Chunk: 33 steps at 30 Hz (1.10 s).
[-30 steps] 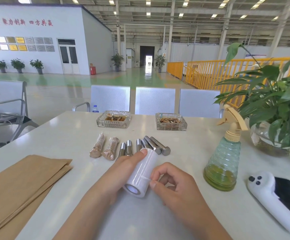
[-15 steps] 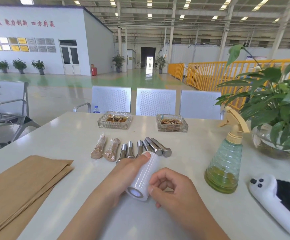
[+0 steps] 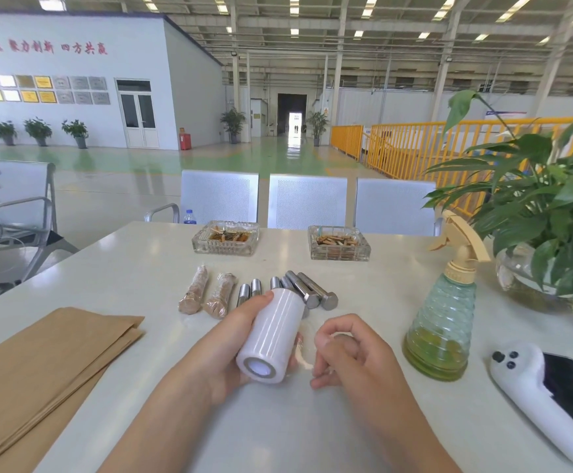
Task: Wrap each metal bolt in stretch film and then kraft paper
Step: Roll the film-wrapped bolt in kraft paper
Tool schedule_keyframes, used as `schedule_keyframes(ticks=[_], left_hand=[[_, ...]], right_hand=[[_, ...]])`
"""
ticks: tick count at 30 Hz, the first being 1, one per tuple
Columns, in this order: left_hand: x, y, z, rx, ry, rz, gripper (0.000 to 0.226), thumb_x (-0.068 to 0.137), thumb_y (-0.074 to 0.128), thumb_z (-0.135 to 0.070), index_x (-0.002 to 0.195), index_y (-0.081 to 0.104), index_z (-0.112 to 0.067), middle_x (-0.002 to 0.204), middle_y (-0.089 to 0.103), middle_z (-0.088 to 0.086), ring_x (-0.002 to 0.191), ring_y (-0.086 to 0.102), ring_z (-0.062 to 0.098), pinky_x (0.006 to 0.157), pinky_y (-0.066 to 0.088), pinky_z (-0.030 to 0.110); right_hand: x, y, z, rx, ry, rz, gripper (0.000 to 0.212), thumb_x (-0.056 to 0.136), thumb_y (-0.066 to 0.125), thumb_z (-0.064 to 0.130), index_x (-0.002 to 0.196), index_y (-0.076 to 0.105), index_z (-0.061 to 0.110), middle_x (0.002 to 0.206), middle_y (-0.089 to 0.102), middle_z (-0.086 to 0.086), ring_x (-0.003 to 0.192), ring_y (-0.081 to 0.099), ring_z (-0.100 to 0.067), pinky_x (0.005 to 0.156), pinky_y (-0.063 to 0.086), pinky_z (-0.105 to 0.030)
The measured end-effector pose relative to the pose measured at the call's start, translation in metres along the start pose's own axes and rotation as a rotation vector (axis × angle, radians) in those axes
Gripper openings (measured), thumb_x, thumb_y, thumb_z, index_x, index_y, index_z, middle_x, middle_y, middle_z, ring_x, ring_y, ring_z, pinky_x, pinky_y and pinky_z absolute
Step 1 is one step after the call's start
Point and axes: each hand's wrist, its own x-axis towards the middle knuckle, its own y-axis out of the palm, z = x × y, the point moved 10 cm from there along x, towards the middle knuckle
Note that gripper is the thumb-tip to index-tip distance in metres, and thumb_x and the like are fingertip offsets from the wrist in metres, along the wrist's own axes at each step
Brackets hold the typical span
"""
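1. Holding the stretch film roll [image 3: 273, 334] at centre frame just above the tabletop [image 3: 134, 268], the left hand [image 3: 223, 349] has its fingers curled round the roll's body, the open core facing the camera.
2. The right hand [image 3: 353, 356], just right of the roll, pinches a short tongue of clear film [image 3: 302, 353] between thumb and curled fingers. The film is thin and nearly invisible here; I judge it could slip out of the pinch and snap back onto the roll, where its edge is hard to find again.
3. Pulled unevenly, the tongue may rope into a narrow string or tear, giving a strip too thin to cover a bolt.
4. The bare metal bolts [image 3: 303, 290] lie in a loose fan just behind the roll, some partly hidden by it. They are round and smooth, so a nudge from the roll or a knuckle could send one rolling across the tabletop.
5. Two finished bundles, the wrapped bolts [image 3: 208, 293], lie left of the bare ones, and the kraft paper [image 3: 49, 356] is stacked at lower left, well apart from the hands; loose film drifting that way could cling to a sheet.
6. The spray bottle [image 3: 443, 322] stands near the right hand; a wide sideways pull of film could knock it over.
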Motion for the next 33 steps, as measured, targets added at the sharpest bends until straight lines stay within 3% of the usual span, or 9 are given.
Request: schedule_keyframes(ticks=[6,11,14,19,23,25,27,30,33], left_hand=[[0.005,0.005,-0.004,0.015,0.062,-0.009,0.041,0.092,0.058,-0.050,0.088,0.084,-0.019,0.094,0.077,0.020,0.070,0.074,0.028,0.063,0.061,0.035],[-0.011,0.014,-0.019,0.011,0.138,-0.098,0.017,0.091,0.068,-0.030,0.083,0.079,-0.019,0.075,0.074,0.020,0.079,0.068,0.036,0.100,0.051,0.053],[-0.006,0.019,-0.022,-0.030,0.155,-0.094,0.013,0.105,0.053,-0.019,0.096,0.061,-0.023,0.055,0.066,0.005,0.058,0.069,0.022,0.075,0.050,0.039],[-0.005,0.015,-0.006,-0.005,0.052,-0.131,0.031,0.096,0.062,-0.041,0.105,0.074,-0.014,0.086,0.077,0.008,0.076,0.073,0.026,0.082,0.055,0.038],[-0.018,0.036,-0.028,-0.020,0.232,-0.100,0.015,0.107,0.046,-0.011,0.098,0.059,-0.013,0.089,0.077,0.006,0.076,0.072,0.013,0.081,0.052,0.032],[-0.022,0.038,-0.039,0.015,0.328,-0.013,0.027,0.109,0.038,-0.005,0.085,0.051,-0.005,0.107,0.064,0.026,0.053,0.065,-0.006,0.064,0.052,0.015],[-0.023,0.037,-0.038,-0.331,0.337,-0.008,0.038,0.110,0.034,-0.005,0.072,0.041,-0.010,0.080,0.046,0.014,0.027,0.047,-0.005,0.049,0.046,0.014],[-0.024,0.050,-0.030,-0.053,0.284,0.038,0.028,0.110,0.035,-0.011,0.108,0.056,0.007,0.077,0.041,0.003,0.028,0.049,-0.001,0.047,0.043,0.015],[-0.030,0.051,-0.004,-0.046,0.094,0.039,0.061,0.089,0.068,-0.038,0.131,0.059,0.006,0.082,0.059,0.014,0.057,0.063,0.021,0.062,0.054,0.035]], right_hand=[[0.001,-0.013,-0.030,0.090,0.236,-0.126,0.040,0.085,0.081,0.027,0.118,0.059,0.032,0.062,0.059,-0.007,0.060,0.065,-0.021,0.062,0.061,-0.039],[0.002,-0.015,-0.034,-0.003,0.244,-0.127,0.013,0.084,0.083,0.028,0.091,0.077,0.019,0.063,0.051,-0.007,0.055,0.060,-0.017,0.057,0.060,-0.036],[0.002,-0.019,-0.034,-0.004,0.249,-0.149,0.017,0.093,0.071,0.018,0.077,0.075,0.014,0.068,0.058,-0.009,0.060,0.061,-0.017,0.060,0.060,-0.034],[0.002,-0.022,-0.034,0.141,0.281,-0.224,0.017,0.100,0.057,0.009,0.087,0.067,0.004,0.073,0.067,-0.016,0.057,0.061,-0.022,0.051,0.055,-0.033],[0.002,-0.029,-0.033,0.142,0.247,-0.343,0.015,0.100,0.051,0.009,0.088,0.060,0.008,0.057,0.055,-0.006,0.046,0.047,-0.021,0.041,0.043,-0.029],[0.001,-0.032,-0.031,0.026,0.193,-0.395,0.016,0.102,0.048,0.016,0.088,0.056,0.015,0.055,0.052,-0.002,0.045,0.044,-0.019,0.042,0.040,-0.030],[0.000,-0.037,-0.025,-0.108,0.122,-0.445,0.021,0.103,0.048,0.024,0.083,0.055,0.025,0.053,0.049,0.004,0.049,0.043,-0.017,0.048,0.039,-0.032],[-0.002,-0.041,-0.015,-0.211,0.041,-0.490,0.019,0.103,0.050,0.029,0.085,0.057,0.028,0.052,0.047,0.005,0.048,0.041,-0.013,0.053,0.037,-0.032],[0.000,-0.042,-0.012,-0.164,0.028,-0.493,0.016,0.102,0.053,0.029,0.087,0.059,0.027,0.055,0.041,0.002,0.050,0.038,-0.016,0.052,0.034,-0.033]])
